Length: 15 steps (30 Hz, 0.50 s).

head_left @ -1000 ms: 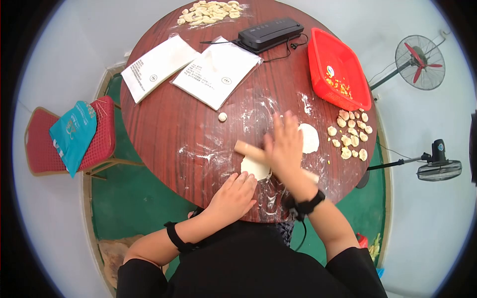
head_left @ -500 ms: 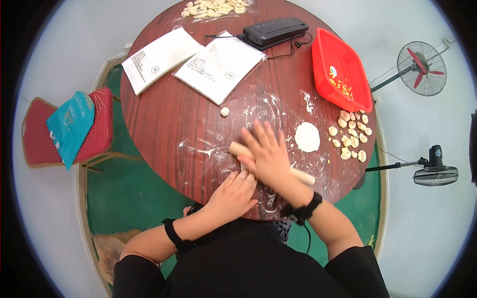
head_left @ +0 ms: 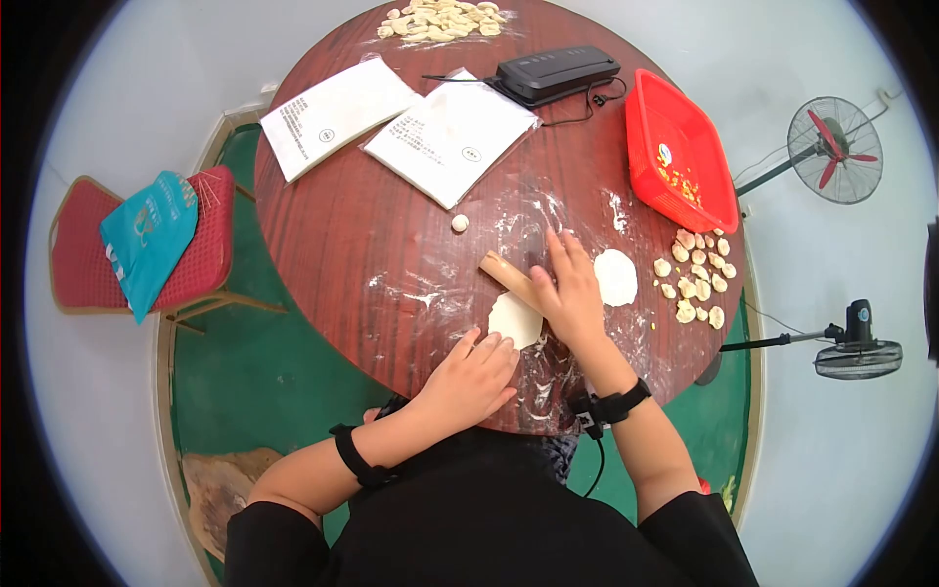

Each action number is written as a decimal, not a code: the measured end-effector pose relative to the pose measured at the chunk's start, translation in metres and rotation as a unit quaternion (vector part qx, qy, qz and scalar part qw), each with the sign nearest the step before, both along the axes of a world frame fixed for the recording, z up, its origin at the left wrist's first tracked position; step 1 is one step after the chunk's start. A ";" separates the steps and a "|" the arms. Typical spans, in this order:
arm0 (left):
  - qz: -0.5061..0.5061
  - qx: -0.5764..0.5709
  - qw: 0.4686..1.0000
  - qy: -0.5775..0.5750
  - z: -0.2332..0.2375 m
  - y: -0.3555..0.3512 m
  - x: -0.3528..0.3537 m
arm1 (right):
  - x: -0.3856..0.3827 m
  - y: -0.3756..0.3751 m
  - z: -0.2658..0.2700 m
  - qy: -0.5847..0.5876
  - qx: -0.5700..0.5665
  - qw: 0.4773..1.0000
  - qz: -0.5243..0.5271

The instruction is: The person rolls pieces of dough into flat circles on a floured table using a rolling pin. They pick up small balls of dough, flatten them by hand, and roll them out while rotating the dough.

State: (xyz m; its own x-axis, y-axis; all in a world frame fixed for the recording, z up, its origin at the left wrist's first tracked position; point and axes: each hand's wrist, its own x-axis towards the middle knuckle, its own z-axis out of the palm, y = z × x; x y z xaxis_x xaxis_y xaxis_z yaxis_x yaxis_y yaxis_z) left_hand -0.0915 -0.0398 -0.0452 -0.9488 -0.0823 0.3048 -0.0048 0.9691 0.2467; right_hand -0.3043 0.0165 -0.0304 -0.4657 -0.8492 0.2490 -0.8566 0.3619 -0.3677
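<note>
A thin dough wrapper (head_left: 515, 320) lies on the floured table, partly under a wooden rolling pin (head_left: 509, 277). My right hand (head_left: 572, 298) rests on the pin with its fingers stretched out, hiding the pin's other end. At the wrapper's lower left edge are the fingertips of my left hand (head_left: 471, 380), its fingers extended and its thumb apart. A finished-looking round wrapper (head_left: 615, 278) lies just right of my right hand. Beyond the pin sits a small dough ball (head_left: 460, 223).
A red basket (head_left: 727, 196) with orange-yellow bits stands at the right, near several small dough pieces (head_left: 702, 279). Two white packets (head_left: 452, 137) and a black appliance (head_left: 558, 73) with a cord lie farther back. More shaped dough (head_left: 440, 20) sits at the far edge.
My right hand has shifted right and the rolling pin has moved up and right, uncovering more of the wrapper. My left hand stays near the wrapper's edge. The whole view has shifted slightly.
</note>
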 end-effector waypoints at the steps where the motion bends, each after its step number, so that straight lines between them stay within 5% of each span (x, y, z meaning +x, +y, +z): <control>1: 0.001 0.000 1.000 0.001 0.000 0.000 0.000 | -0.005 0.001 0.000 -0.023 -0.015 0.999 -0.015; 5: -0.001 -0.003 1.000 0.000 0.002 0.000 -0.002 | -0.006 0.001 0.004 -0.004 -0.025 0.999 -0.020; 7: 0.000 -0.002 1.000 -0.002 0.001 0.000 -0.002 | 0.011 -0.001 0.005 0.070 0.052 0.994 0.072; 11: -0.002 -0.013 1.000 -0.020 0.005 -0.001 -0.003 | 0.044 0.009 0.006 -0.022 0.118 0.990 0.070; 15: -0.019 -0.026 0.996 -0.080 0.003 0.001 0.000 | 0.057 0.024 0.008 0.030 0.126 0.976 0.177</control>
